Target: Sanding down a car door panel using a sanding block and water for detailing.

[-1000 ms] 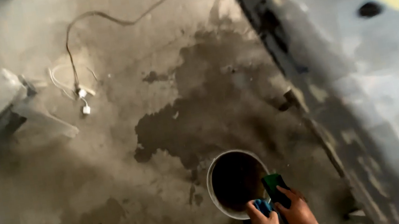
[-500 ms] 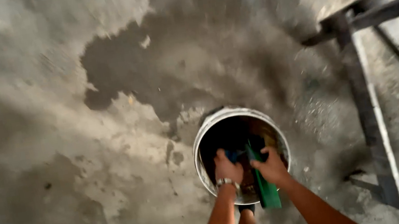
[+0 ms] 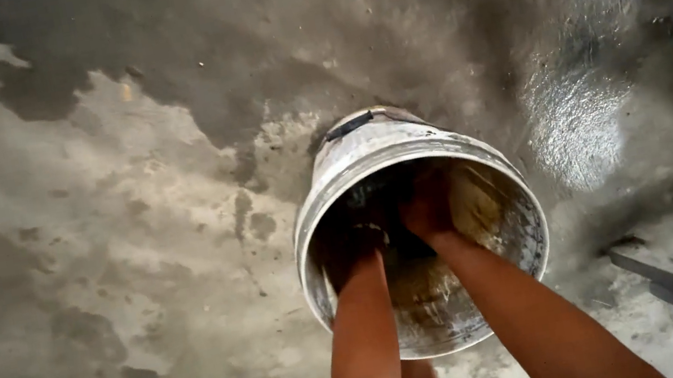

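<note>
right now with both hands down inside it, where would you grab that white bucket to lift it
Take the white bucket by its rolled rim, one grip on each side, coming from above. It stands upright on the wet concrete floor with the mouth open, so the rim is free all round. Left hand and right hand are both deep inside; the dark bracket near the far rim may hold a handle, but none clearly shows.

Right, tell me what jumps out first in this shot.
A dirty white bucket stands on the concrete floor at centre, with both forearms plunged into it. The left hand and right hand are deep in its dark inside. A dark wet patch spreads across the floor above it.
</note>
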